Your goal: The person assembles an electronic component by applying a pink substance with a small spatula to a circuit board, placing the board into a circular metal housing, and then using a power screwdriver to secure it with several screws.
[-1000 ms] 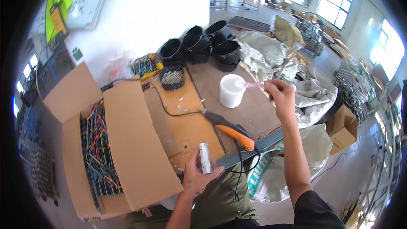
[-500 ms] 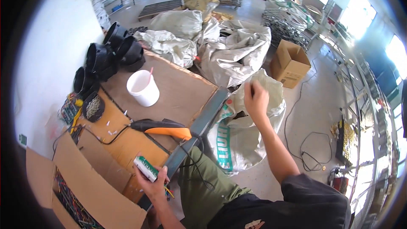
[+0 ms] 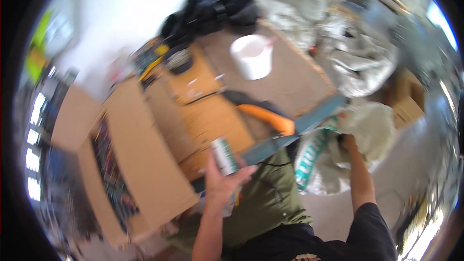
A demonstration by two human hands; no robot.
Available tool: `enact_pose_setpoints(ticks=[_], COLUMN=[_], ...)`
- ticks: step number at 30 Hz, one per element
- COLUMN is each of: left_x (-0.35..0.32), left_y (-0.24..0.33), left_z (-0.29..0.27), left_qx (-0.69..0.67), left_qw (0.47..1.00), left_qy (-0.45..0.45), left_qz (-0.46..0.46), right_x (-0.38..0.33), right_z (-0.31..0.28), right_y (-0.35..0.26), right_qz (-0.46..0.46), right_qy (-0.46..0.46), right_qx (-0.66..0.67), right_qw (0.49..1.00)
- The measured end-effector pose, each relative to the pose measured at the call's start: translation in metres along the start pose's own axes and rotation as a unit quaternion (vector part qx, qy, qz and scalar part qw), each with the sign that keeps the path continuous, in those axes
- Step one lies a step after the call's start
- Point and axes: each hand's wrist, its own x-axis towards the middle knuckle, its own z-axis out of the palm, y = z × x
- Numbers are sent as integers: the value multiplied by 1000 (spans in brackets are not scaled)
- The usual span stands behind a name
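My left hand (image 3: 223, 180) is closed around a small white block with a green circuit board (image 3: 224, 157), held over the table's near edge. Its wires barely show in the blur. To the right, my right hand (image 3: 349, 143) reaches down at the mouth of a white woven sack (image 3: 369, 121) with green lettering. Motion smears those fingers, and whether they hold anything is unclear. Between the hands, a black-and-orange corded hand tool (image 3: 268, 116) lies on the table (image 3: 212, 121) by its bluish metal edge.
An open cardboard box (image 3: 150, 159) of coloured wires stands at left. A white bucket (image 3: 252, 60) and a dark bowl of small parts (image 3: 179, 62) are on the table, with black pots (image 3: 212, 9) behind. More sacks (image 3: 357, 63) and a cardboard carton (image 3: 408, 101) stand at right.
The view has swung left, shifting the scene rightward and blurring it. My right hand has dropped from above the sack to its mouth. My left hand still keeps the board block.
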Motion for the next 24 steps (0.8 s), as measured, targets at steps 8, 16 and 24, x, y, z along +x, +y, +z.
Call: enact_pose_setpoints(ticks=[8, 16, 24], left_x=[-28, -45, -106], left_y=[9, -4, 29], left_z=[-21, -6, -20], left_qx=[2, -19, 78], left_qw=[999, 997, 994], left_qy=[-50, -75, -69], left_qz=[15, -8, -46], right_x=[23, -56, -238], right_z=[-5, -119, -385], right_y=[12, -73, -210], right_qz=[-188, -10, -156], right_qy=[18, 74, 233], right_qx=[168, 97, 231], right_qw=[968, 993, 932])
